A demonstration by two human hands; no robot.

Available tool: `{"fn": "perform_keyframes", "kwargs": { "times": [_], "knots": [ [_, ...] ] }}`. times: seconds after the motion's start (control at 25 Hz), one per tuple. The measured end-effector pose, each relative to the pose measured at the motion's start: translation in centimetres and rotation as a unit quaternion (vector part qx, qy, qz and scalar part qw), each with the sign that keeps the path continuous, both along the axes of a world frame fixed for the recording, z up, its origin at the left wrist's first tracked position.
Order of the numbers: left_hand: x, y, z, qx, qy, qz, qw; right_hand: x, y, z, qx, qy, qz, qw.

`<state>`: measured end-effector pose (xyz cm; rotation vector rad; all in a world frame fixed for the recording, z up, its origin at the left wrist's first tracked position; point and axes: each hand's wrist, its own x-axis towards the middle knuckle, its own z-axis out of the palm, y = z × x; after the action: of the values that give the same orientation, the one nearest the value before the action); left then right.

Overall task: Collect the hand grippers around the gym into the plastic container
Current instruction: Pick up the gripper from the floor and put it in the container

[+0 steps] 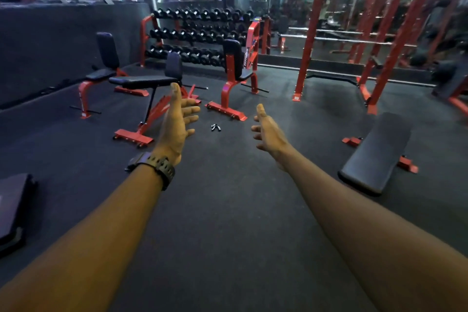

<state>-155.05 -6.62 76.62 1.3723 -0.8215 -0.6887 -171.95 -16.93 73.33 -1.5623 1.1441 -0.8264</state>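
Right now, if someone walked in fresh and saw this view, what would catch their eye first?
Two bare arms stretch forward, the left hand and right hand open and empty above the dark floor. Between them, further off on the floor, lies a small hand gripper. Behind it stand red-framed benches and a loaded dumbbell rack against the back wall, with a red power rack to the right.

Both arms reach forward, the left hand (178, 121) and right hand (269, 132) empty with spread fingers (191, 111). Between them, a hand gripper (216, 127) lies on the dark floor (228, 197) near red benches (234, 78).
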Motion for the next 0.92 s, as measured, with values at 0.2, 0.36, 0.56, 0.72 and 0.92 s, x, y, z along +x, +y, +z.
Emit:
{"fn": "perform_keyframes", "kwargs": {
  "times": [0.2,0.36,0.56,0.72,0.92],
  "knots": [
    [6.9,-13.1,-2.6,0.010,-0.014,-0.008,1.000,6.3,-13.4,-1.5,-0.011,-0.011,0.005,1.000],
    [12.6,-26.2,-5.4,0.036,-0.022,0.015,0.999,12.0,-27.4,-5.0,0.010,-0.020,0.005,1.000],
    [19.8,-41.4,-5.1,0.050,-0.016,0.020,0.998,17.9,-43.0,-4.5,0.041,-0.016,0.021,0.999],
    [26.5,-53.2,-6.9,0.047,0.007,0.028,0.998,24.8,-55.0,-5.5,0.059,-0.001,0.036,0.998],
    [35.5,-68.0,-11.4,0.065,0.037,0.012,0.997,34.1,-69.2,-9.0,0.071,0.053,0.044,0.995]
  ]
}}
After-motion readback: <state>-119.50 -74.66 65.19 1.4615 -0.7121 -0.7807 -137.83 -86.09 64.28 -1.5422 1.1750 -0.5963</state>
